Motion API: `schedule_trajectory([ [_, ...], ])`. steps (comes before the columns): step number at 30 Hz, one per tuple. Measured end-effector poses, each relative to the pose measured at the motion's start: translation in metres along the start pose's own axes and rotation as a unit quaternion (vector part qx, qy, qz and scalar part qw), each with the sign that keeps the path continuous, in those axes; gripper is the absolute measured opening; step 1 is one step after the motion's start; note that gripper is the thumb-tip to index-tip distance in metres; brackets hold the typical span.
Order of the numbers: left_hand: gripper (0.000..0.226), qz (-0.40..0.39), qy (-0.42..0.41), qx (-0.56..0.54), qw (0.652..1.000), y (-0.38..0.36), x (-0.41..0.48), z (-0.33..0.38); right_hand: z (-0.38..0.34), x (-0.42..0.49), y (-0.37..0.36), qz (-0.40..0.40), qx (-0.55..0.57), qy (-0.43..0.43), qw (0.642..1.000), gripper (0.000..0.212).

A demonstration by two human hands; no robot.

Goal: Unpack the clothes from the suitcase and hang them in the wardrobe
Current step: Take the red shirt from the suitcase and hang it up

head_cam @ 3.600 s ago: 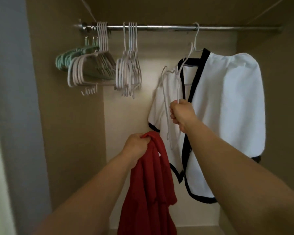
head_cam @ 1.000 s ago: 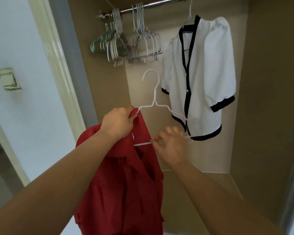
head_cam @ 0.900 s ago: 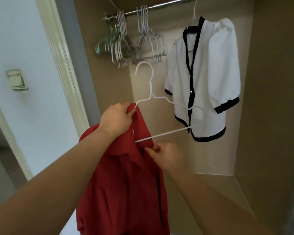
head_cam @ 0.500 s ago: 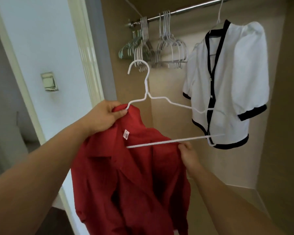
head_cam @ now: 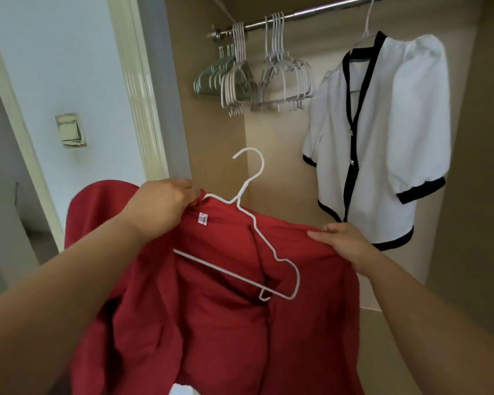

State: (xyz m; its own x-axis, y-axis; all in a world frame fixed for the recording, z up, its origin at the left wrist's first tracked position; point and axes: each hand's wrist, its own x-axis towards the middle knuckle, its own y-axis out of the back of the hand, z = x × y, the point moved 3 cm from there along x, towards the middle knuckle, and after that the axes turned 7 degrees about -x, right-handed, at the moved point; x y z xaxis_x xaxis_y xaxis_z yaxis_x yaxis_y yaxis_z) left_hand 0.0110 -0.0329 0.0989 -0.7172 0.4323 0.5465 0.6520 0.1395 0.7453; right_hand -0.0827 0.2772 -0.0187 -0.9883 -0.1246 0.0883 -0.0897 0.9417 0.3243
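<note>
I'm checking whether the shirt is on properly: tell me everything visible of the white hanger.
The white hanger is thin, seemingly coated wire: an open hook on top, two sloping arms, a notch near the right end, a straight bottom bar with a small loop. It is tilted, right end lower. Its left end sits under the collar of the red shirt, gripped there by the left hand; its right end lies exposed on the fabric. The right hand pinches only the shirt.

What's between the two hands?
In the head view, a white hanger lies between the left hand and the right hand, partly tucked inside the red shirt both hold.
</note>
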Motion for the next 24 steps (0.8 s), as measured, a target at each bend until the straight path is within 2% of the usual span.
schedule_trajectory([
  [2,0.025,0.005,0.011,0.045,0.999,-0.001,0.007,0.011,-0.007,0.004,0.004,0.045,-0.05,0.027,0.997,0.026],
  [5,0.02,0.039,0.016,0.066,0.997,-0.002,0.017,0.019,-0.018,0.008,0.012,0.106,-0.087,0.061,0.989,0.028],
  [7,0.029,0.049,0.018,0.068,0.996,-0.006,0.022,0.024,-0.028,0.008,0.017,0.133,-0.108,0.081,0.982,0.032],
  [10,0.022,0.063,0.059,0.057,0.995,-0.007,0.028,0.03,-0.04,0.009,0.013,0.077,-0.114,0.092,0.986,0.035],
  [12,0.017,0.077,0.095,0.033,0.992,-0.005,0.031,0.032,-0.041,0.013,0.013,0.026,-0.166,0.057,0.984,0.044],
  [14,0.023,0.093,0.112,0.024,0.989,-0.004,0.033,0.034,-0.035,0.015,0.015,-0.013,-0.34,-0.002,0.94,0.052],
  [15,0.026,0.096,0.112,0.027,0.989,-0.005,0.034,0.035,-0.035,0.014,0.019,-0.005,-0.399,-0.018,0.917,0.046],
  [16,0.029,0.096,0.11,0.031,0.989,-0.006,0.035,0.035,-0.034,0.014,0.022,0.004,-0.395,-0.024,0.918,0.037],
  [17,0.03,0.095,0.109,0.032,0.989,-0.008,0.035,0.035,-0.034,0.015,0.024,-0.004,-0.316,-0.032,0.948,0.029],
  [18,0.03,0.093,0.111,0.03,0.989,-0.01,0.035,0.033,-0.034,0.013,0.019,-0.036,-0.183,-0.041,0.982,0.025],
  [19,0.03,0.092,0.117,0.026,0.989,-0.011,0.035,0.032,-0.036,0.006,0.01,-0.086,-0.057,-0.052,0.993,0.024],
  [20,0.03,0.093,0.123,0.022,0.988,-0.013,0.036,0.032,-0.039,0.002,0.001,-0.14,0.026,-0.058,0.988,0.023],
  [21,0.03,0.097,0.127,0.018,0.987,-0.014,0.036,0.033,-0.042,-0.001,-0.007,-0.195,0.034,-0.058,0.978,0.024],
  [22,0.029,0.102,0.132,0.013,0.986,-0.015,0.037,0.034,-0.046,-0.004,-0.014,-0.236,-0.009,-0.053,0.97,0.028],
  [23,0.028,0.108,0.139,0.002,0.984,-0.016,0.038,0.035,-0.051,-0.004,-0.016,-0.243,-0.075,-0.042,0.966,0.037],
  [24,0.026,0.117,0.147,-0.013,0.982,-0.017,0.039,0.035,-0.057,0.0,-0.015,-0.196,-0.139,-0.022,0.97,0.046],
])
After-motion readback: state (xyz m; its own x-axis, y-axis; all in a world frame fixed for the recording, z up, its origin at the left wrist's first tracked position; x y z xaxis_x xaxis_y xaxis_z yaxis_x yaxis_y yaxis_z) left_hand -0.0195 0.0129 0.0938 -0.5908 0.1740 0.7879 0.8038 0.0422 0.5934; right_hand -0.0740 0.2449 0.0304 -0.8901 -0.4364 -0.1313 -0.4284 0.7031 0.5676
